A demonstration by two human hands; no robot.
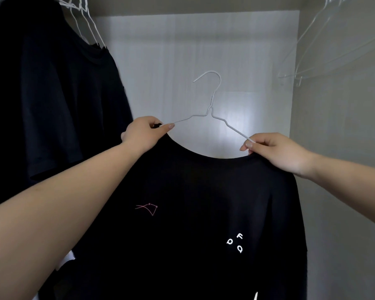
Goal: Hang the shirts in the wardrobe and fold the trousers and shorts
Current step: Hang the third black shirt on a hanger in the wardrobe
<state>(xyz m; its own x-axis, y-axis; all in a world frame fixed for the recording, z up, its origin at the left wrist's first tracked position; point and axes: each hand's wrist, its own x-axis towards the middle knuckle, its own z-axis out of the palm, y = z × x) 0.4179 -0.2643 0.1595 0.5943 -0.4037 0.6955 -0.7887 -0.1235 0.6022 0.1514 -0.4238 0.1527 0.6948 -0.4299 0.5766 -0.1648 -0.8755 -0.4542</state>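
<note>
A black T-shirt (193,213) with small pink and white prints hangs on a white wire hanger (212,105), held up inside the wardrobe. My left hand (145,133) pinches the shirt's left shoulder together with the hanger's arm. My right hand (275,152) pinches the right shoulder and the other hanger arm. The hanger's hook stands free in the air, below the top of the view; no rail is visible.
Dark shirts (52,100) hang on white hangers (85,22) at the upper left, close to my left arm. Bare white hangers (325,50) hang at the upper right. The wardrobe's pale back wall (171,61) lies straight ahead, a side wall (344,126) to the right.
</note>
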